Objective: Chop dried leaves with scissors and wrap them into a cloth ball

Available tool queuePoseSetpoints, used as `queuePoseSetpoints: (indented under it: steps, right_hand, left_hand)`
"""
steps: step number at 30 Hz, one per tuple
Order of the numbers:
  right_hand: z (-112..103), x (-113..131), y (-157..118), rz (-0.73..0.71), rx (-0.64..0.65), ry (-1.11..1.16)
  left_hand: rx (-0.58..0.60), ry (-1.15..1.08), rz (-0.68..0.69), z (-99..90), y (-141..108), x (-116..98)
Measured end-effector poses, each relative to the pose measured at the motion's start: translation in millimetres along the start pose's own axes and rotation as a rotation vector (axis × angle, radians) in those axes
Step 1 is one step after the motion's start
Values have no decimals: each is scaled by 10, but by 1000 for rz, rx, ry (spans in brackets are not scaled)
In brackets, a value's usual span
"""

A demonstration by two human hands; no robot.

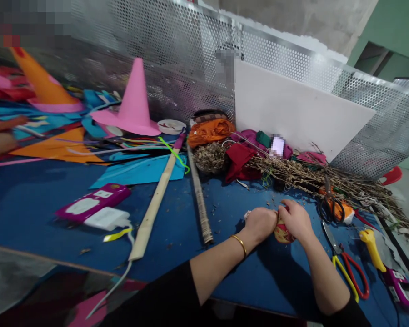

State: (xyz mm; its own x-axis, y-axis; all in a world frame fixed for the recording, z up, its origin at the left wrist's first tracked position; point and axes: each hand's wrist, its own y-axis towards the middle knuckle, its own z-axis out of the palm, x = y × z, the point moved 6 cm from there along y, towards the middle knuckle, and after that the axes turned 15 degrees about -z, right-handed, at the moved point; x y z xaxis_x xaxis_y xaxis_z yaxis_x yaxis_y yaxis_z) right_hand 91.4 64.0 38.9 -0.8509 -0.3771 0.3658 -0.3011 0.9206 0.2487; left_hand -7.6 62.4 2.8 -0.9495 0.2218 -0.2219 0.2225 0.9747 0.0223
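Observation:
On the blue table, my left hand (263, 224), with a gold bangle at its wrist, is closed on the left side of a small red and straw-coloured bundle (282, 234). A bit of pale material shows beside its knuckles. My right hand (296, 219) is curled over the top and right side of the same bundle, its fingers meeting the left hand. Dry stalks (286, 172) and a red cloth (240, 161) lie just beyond both hands.
Scissors with red and yellow handles (341, 254), black scissors (330, 204) and a yellow glue gun (372, 247) lie right. Left are a wooden stick (157, 202), a bound rod (199, 200), a purple box (93, 202) and a pink cone hat (135, 102). Another person's hand (0, 143) shows far left.

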Motion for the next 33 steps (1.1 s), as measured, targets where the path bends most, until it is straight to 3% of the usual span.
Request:
queuePoseSetpoints:
  steps: [3,9,13,17,24,28,31,33]
  right_hand:
    - [75,69,68,-10,144,-197]
    - [105,36,129,10,149,-241]
    - [84,-81,95,-26,114,73]
    - [132,-130,66,-52,162,453]
    - [172,-187,102,9,119,127]
    - [195,-253,130,23,108,198]
    - [101,-208,94,-3,17,292]
    - [8,-97,46,-48,-54,223]
  left_hand:
    - [18,-5,-5,32,8,14]
    - [32,24,-23,50,18,23]
    - [0,16,12,-10,-15,-18]
    - [-3,-5,57,-26,-36,-37]
    - [19,10,36,41,4,-4]
    - [35,37,6,37,10,-2]
    - [71,20,-6,22,9,4]
    - [100,2,-21,25,18,26]
